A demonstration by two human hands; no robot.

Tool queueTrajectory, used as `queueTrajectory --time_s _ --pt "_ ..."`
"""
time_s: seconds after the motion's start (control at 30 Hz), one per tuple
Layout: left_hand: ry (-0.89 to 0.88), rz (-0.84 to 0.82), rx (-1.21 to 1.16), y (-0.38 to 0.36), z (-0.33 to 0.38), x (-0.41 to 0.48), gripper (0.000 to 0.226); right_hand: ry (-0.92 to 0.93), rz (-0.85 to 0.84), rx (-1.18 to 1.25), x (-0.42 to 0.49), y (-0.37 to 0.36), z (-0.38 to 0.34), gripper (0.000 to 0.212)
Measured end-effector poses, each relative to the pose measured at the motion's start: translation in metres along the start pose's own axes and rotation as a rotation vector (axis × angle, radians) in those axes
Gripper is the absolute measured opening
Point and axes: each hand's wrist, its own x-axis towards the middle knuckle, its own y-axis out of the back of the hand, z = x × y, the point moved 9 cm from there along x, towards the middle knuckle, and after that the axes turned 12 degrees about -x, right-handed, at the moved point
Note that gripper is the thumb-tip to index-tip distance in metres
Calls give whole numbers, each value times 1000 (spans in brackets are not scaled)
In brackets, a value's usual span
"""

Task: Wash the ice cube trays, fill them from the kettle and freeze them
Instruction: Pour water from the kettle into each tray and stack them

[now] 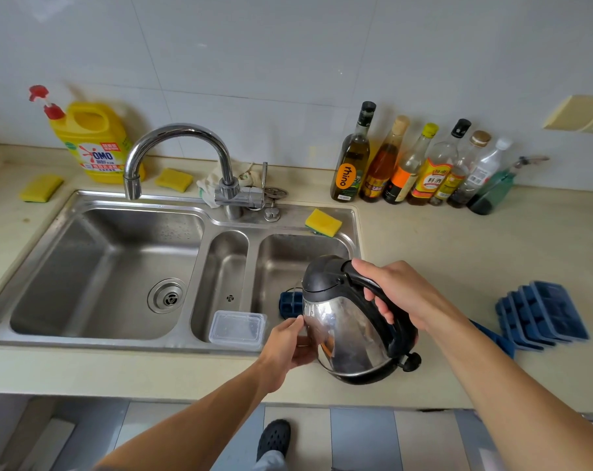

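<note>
A: Entry one. Fingers?

B: Right fingers (373, 295) wrapped round handle (391, 321) of kettle (346, 334), with right hand (403, 290) on top. Left fingers (303, 343) curved against steel belly, thumb at upper edge. Left hand (284, 348) cupping, apparently steadying.

A: Kettle, position?

B: Held clear of counter (441, 239), tipped left and away, at near right corner of sink (84, 345). Lid (322, 273) down. Spout side hidden. No stream to be seen.

A: Trays?

B: One blue tray (290, 304) in right basin, just beyond kettle, mostly covered by it. Stack (543, 314) of blue trays on counter, right, well apart from sink. Contents of cells: cannot tell.

A: Step in hand?

B: Judged as filling from kettle, with basin tray first. Washing probably done. Freezing not yet begun.

A: Next move, requirements?

B: Likely more tilt, applied slowly, spout kept over cells, left hand checking any swing. Possible fault: overshoot, water lost into basin. After that, presumably same again for stack, one tray at a time, carried level.

A: Writing, legible?

B: "OMO" in red on yellow jug (94, 144), far left. "rhino" on orange patch of oil bottle (351, 164), far, right of tap (176, 130). "料酒" on yellow label of wine bottle (431, 171), further right in same row. Remaining labels too small to read.
</note>
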Motion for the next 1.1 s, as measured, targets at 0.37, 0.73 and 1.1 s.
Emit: queueTrajectory --time_s 0.37,0.73,1.1 --pt "11 30 -25 -1 0 -6 37 6 -3 -2 -4 2 1 61" --pt "8 -14 48 -18 0 -7 40 -9 28 20 -9 15 10 61" --pt "28 -36 42 -27 0 -6 36 -6 40 20 -13 25 13 61"
